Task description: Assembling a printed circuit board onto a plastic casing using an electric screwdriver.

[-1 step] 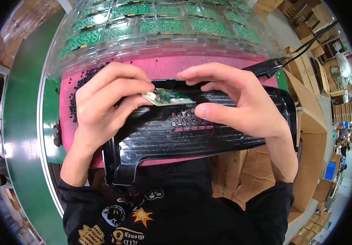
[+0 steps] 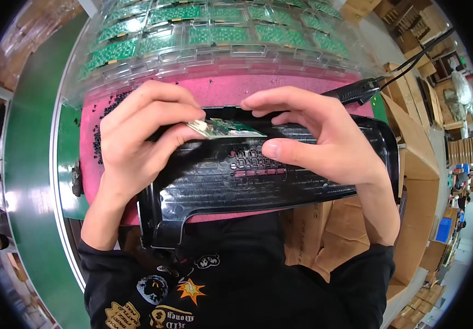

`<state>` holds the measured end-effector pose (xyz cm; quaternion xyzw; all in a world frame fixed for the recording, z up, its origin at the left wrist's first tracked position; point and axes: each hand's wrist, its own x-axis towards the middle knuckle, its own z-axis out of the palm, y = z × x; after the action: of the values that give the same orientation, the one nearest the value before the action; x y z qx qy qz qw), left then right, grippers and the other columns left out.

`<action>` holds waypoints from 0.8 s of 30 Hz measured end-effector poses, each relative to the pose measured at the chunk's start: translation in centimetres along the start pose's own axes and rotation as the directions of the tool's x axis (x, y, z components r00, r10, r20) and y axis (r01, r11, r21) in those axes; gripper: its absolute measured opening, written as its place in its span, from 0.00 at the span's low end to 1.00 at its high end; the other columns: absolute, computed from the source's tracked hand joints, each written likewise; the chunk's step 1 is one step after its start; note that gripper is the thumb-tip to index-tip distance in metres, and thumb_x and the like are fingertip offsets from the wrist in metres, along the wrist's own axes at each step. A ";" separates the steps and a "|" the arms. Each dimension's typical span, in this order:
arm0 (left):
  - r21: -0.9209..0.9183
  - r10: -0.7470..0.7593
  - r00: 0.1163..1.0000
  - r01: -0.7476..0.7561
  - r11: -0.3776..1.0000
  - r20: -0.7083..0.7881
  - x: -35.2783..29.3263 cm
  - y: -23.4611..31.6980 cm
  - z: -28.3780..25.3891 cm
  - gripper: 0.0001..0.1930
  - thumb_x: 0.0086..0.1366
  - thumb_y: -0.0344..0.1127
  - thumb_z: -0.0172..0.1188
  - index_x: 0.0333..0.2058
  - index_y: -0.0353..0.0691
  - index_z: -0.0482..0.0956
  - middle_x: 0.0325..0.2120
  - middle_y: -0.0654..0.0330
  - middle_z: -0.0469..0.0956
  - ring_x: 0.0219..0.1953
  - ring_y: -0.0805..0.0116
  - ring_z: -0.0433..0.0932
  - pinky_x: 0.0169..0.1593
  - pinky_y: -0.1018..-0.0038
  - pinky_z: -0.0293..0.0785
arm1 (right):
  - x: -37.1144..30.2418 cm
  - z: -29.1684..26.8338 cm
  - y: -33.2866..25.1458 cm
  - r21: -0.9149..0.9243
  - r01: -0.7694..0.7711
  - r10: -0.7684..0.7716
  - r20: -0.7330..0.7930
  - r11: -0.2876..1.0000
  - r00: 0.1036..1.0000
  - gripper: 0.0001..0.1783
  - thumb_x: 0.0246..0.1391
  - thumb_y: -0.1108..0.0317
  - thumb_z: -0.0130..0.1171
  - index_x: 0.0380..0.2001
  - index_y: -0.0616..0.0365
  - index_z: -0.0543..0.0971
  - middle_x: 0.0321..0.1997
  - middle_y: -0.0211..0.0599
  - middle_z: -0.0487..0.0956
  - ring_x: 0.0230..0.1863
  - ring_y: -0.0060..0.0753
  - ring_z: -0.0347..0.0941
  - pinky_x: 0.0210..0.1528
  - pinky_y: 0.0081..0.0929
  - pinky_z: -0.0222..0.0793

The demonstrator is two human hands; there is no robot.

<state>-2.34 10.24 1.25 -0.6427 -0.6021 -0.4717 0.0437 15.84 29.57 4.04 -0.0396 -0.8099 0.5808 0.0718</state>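
A small green circuit board (image 2: 230, 129) is pinched at its left end between the thumb and fingers of my left hand (image 2: 143, 134). It is held tilted above a black plastic housing (image 2: 209, 189), which has a grid of small slots near its middle. To the board's right, my right hand (image 2: 324, 137) hovers over the housing, thumb and fingers apart and nothing between them. Its thumb tip is beside the slotted grid. The housing lies on a pink mat (image 2: 236, 82), its near edge reaching over the mat's front.
Clear plastic trays (image 2: 220, 41) of green circuit boards stand at the back. Small black screws or similar bits (image 2: 117, 104) are scattered at the mat's left. A black corded tool (image 2: 357, 90) lies behind my right hand. An opened cardboard box (image 2: 417, 181) stands at the right.
The circuit board has shifted slightly away from me and is tilted a little differently in my left hand. My right hand has hardly moved.
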 end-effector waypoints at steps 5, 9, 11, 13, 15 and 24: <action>-0.083 -0.035 0.988 0.023 0.996 -0.148 0.0 -0.2 0.4 0.13 0.47 0.19 0.71 0.34 0.32 0.82 0.33 0.54 0.81 0.36 0.64 0.81 0.38 0.74 0.77 | -0.8 0.0 1.0 0.161 -0.237 0.225 0.086 0.958 0.970 0.23 0.59 0.62 0.63 0.53 0.66 0.76 0.43 0.36 0.81 0.46 0.27 0.76 0.52 0.27 0.70; -0.206 -0.072 0.982 0.035 0.978 -0.174 -0.4 -0.3 0.4 0.12 0.51 0.17 0.68 0.36 0.30 0.80 0.37 0.52 0.79 0.38 0.65 0.79 0.40 0.75 0.76 | -1.6 0.6 1.5 0.122 -0.201 0.202 0.004 0.972 0.979 0.18 0.62 0.65 0.59 0.50 0.66 0.75 0.38 0.35 0.82 0.39 0.19 0.75 0.41 0.21 0.72; -0.240 -0.064 0.976 0.013 0.971 -0.208 -0.6 -0.5 0.4 0.12 0.52 0.17 0.68 0.37 0.30 0.80 0.38 0.52 0.79 0.38 0.67 0.78 0.39 0.76 0.75 | -2.2 0.3 1.3 0.120 -0.263 0.257 0.065 0.957 0.964 0.17 0.63 0.65 0.58 0.49 0.66 0.75 0.36 0.34 0.82 0.36 0.18 0.75 0.38 0.20 0.71; -0.362 -0.189 0.946 0.086 0.928 -0.261 -0.8 -0.7 0.2 0.13 0.55 0.18 0.67 0.39 0.30 0.79 0.40 0.53 0.77 0.37 0.72 0.75 0.38 0.79 0.71 | -2.6 0.6 1.1 0.090 -0.368 0.350 0.164 0.926 0.922 0.13 0.63 0.65 0.56 0.46 0.63 0.75 0.28 0.31 0.81 0.28 0.19 0.75 0.33 0.19 0.71; -0.309 -0.166 0.951 0.081 0.948 -0.259 -0.8 -1.0 0.1 0.13 0.56 0.18 0.67 0.40 0.31 0.78 0.41 0.54 0.77 0.36 0.75 0.73 0.37 0.81 0.69 | -2.8 1.0 1.1 0.110 -0.470 0.438 0.226 0.876 0.870 0.16 0.61 0.69 0.58 0.51 0.61 0.73 0.40 0.35 0.81 0.33 0.20 0.75 0.36 0.19 0.71; -0.390 -0.051 0.987 -0.014 0.921 -0.155 -0.9 -0.6 0.3 0.07 0.64 0.24 0.61 0.40 0.31 0.75 0.41 0.51 0.71 0.34 0.65 0.76 0.36 0.71 0.79 | -4.4 1.4 0.5 0.393 -0.199 0.226 -0.022 0.898 0.974 0.25 0.62 0.70 0.58 0.61 0.60 0.67 0.54 0.41 0.76 0.41 0.20 0.73 0.45 0.20 0.71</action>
<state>-2.55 9.98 0.19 -0.5924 -0.4967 -0.6330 -0.0404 19.91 27.78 2.81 -0.1322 -0.6666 0.7324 0.0413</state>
